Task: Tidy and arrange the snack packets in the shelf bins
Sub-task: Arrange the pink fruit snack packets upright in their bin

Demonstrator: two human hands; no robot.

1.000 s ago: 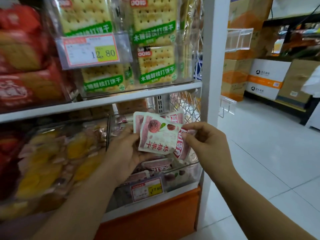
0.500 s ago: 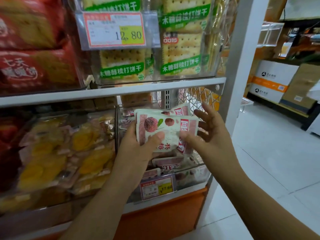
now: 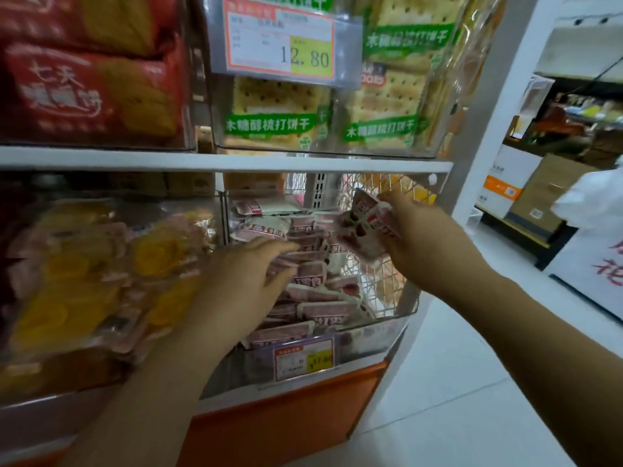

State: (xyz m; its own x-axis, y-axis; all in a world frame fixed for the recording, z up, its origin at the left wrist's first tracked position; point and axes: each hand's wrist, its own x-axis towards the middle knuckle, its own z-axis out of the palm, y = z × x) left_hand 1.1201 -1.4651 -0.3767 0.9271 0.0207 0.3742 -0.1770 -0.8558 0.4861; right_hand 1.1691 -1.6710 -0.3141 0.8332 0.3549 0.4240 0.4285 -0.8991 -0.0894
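Snack packets (image 3: 365, 230) gripped in right hand (image 3: 431, 244) | left hand (image 3: 242, 274) loose-fingered over bin (image 3: 367, 342)

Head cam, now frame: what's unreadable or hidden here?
Lower price tag: head view, print too small and blurred.
Yellow packets: head view, motion blur wipes labels.
Held packets in right hand: head view, smeared, count unclear.
Left hand: head view, blur hides whether it pinches the binned packets.

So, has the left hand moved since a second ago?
Yes. The left hand let go of the packets and dropped into the bin.
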